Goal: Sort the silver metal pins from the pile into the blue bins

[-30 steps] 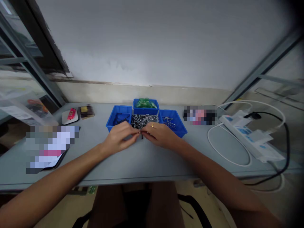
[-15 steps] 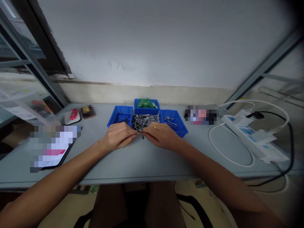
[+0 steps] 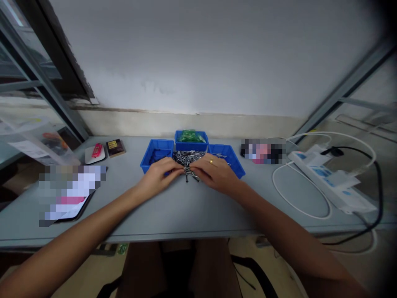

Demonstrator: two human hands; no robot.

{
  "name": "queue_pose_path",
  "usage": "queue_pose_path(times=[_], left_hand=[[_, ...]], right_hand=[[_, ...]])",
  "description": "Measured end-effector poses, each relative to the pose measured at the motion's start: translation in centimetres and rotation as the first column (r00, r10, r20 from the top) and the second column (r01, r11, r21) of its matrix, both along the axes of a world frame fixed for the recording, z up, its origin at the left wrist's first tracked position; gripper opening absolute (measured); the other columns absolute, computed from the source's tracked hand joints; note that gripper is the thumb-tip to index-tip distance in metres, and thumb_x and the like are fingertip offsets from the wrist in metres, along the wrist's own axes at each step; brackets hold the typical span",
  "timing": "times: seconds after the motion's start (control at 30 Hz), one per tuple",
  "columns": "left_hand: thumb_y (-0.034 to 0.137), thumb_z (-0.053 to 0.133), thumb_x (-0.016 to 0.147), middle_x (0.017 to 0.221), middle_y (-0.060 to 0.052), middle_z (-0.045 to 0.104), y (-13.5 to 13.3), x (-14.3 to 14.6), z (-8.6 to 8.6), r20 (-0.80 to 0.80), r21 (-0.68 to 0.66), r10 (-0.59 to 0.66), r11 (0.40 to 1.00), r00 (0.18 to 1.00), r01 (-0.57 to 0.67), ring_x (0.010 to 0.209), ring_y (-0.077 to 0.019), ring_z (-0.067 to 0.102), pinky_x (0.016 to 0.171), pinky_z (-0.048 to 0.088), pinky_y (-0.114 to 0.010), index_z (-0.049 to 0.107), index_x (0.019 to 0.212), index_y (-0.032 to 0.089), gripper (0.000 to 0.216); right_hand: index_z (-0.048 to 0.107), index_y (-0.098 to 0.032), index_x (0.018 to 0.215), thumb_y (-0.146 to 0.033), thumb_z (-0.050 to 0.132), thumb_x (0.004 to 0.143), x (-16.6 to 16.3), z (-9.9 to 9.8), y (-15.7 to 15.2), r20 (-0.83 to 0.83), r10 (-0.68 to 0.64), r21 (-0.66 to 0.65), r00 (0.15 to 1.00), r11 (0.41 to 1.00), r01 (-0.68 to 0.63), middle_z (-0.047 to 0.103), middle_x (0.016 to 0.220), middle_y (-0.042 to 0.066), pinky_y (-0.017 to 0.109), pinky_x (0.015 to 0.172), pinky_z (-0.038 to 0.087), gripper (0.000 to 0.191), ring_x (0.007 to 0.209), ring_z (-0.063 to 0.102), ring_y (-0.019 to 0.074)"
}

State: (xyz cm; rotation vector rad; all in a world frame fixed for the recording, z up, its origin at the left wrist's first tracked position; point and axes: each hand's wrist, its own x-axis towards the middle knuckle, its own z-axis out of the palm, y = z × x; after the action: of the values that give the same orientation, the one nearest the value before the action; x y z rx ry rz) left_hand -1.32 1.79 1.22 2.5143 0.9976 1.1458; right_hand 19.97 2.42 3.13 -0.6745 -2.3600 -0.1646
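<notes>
Above the near edge of a pile of metal screws [image 3: 188, 156], my two hands meet at the fingertips. My left hand [image 3: 159, 176] is closed in a pinch, its fingertips on the screws at the middle. My right hand [image 3: 214, 171], with a ring on one finger, pinches from the other side. A few loose screws [image 3: 192, 174] show between and just below the fingertips, one pointing toward me. What exactly each pinch holds is partly hidden by the fingers. A blue bin [image 3: 143, 164] with dark small parts stands beside my left hand; another blue bin [image 3: 239, 167] with silver pieces is beside my right.
Behind the pile is a blue bin [image 3: 190, 147] of green plastic packets. On the left lie a phone [image 3: 79, 211], a small box [image 3: 115, 148] and a pink item [image 3: 97, 150] on a white pad. A power strip [image 3: 335, 182] with looping cables occupies the right side.
Both hands have shifted slightly to the right, and the fingers have lifted a little. More screws now show between and below the fingertips.
</notes>
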Motion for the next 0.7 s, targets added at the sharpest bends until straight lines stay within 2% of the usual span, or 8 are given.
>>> queue_pose_path(times=[0.13, 0.27, 0.43, 0.53, 0.63, 0.7], left_hand=[[0.031, 0.056, 0.082, 0.081, -0.004, 0.065, 0.0, 0.1, 0.2, 0.275, -0.199, 0.099, 0.979, 0.956, -0.044, 0.069, -0.0128, 0.058, 0.062, 0.049, -0.025, 0.066, 0.087, 0.017, 0.018], [0.03, 0.061, 0.079, 0.081, -0.003, 0.067, -0.4, 0.5, 0.3, 0.394, -0.374, 0.105, 0.926, 0.913, 0.055, 0.062, -0.0105, 0.058, 0.058, 0.051, -0.023, 0.066, 0.091, 0.017, 0.019], [0.028, 0.067, 0.074, 0.089, -0.005, 0.068, -0.6, 0.8, -0.2, 0.456, -0.378, 0.06, 0.916, 0.888, 0.133, 0.078, -0.0147, 0.063, 0.071, 0.054, -0.027, 0.067, 0.094, 0.017, 0.023], [0.028, 0.065, 0.076, 0.088, -0.005, 0.068, -0.5, 0.8, -0.4, 0.446, -0.347, 0.051, 0.93, 0.893, 0.12, 0.078, -0.0151, 0.063, 0.073, 0.054, -0.029, 0.067, 0.095, 0.018, 0.022], [0.028, 0.062, 0.078, 0.089, -0.005, 0.068, -0.6, 0.9, -0.4, 0.389, -0.283, 0.009, 0.953, 0.921, 0.11, 0.082, -0.0149, 0.062, 0.075, 0.052, -0.029, 0.068, 0.088, 0.018, 0.015], [0.028, 0.06, 0.08, 0.089, -0.005, 0.067, -0.6, 0.9, -0.3, 0.376, -0.288, 0.028, 0.954, 0.926, 0.088, 0.081, -0.0143, 0.061, 0.074, 0.051, -0.028, 0.067, 0.089, 0.017, 0.015]], right_hand=[[0.061, -0.018, 0.091, -0.028, 0.041, 0.091, 0.1, -0.2, 0.6, -0.017, -0.088, -0.023, 0.996, 0.996, 0.088, 0.065, 0.081, 0.004, 0.028, 0.071, 0.045, 0.022, 0.079, 0.058, 0.0146], [0.06, -0.018, 0.089, -0.03, 0.039, 0.092, -0.3, -1.3, 1.0, 0.008, -0.1, -0.057, 0.995, 0.993, 0.1, 0.065, 0.081, 0.004, 0.027, 0.07, 0.044, 0.024, 0.077, 0.059, 0.0142], [0.058, -0.018, 0.091, -0.03, 0.04, 0.092, -0.8, -1.6, 0.7, -0.006, -0.07, -0.138, 0.998, 0.988, 0.069, 0.064, 0.079, 0.002, 0.025, 0.066, 0.042, 0.022, 0.073, 0.058, 0.0124], [0.058, -0.018, 0.09, -0.03, 0.041, 0.092, -0.9, -1.3, 0.3, 0.018, -0.036, -0.152, 0.999, 0.988, 0.039, 0.063, 0.078, 0.002, 0.024, 0.064, 0.041, 0.022, 0.071, 0.057, 0.0123], [0.059, -0.017, 0.087, -0.03, 0.04, 0.092, -1.0, -1.3, 0.2, 0.051, -0.015, -0.147, 0.999, 0.989, 0.023, 0.063, 0.075, 0.003, 0.024, 0.063, 0.041, 0.023, 0.07, 0.057, 0.0125], [0.059, -0.017, 0.09, -0.031, 0.041, 0.091, -0.9, -1.3, 0.3, 0.05, -0.014, -0.15, 0.999, 0.988, 0.021, 0.063, 0.077, 0.003, 0.024, 0.064, 0.042, 0.023, 0.071, 0.057, 0.0127]])
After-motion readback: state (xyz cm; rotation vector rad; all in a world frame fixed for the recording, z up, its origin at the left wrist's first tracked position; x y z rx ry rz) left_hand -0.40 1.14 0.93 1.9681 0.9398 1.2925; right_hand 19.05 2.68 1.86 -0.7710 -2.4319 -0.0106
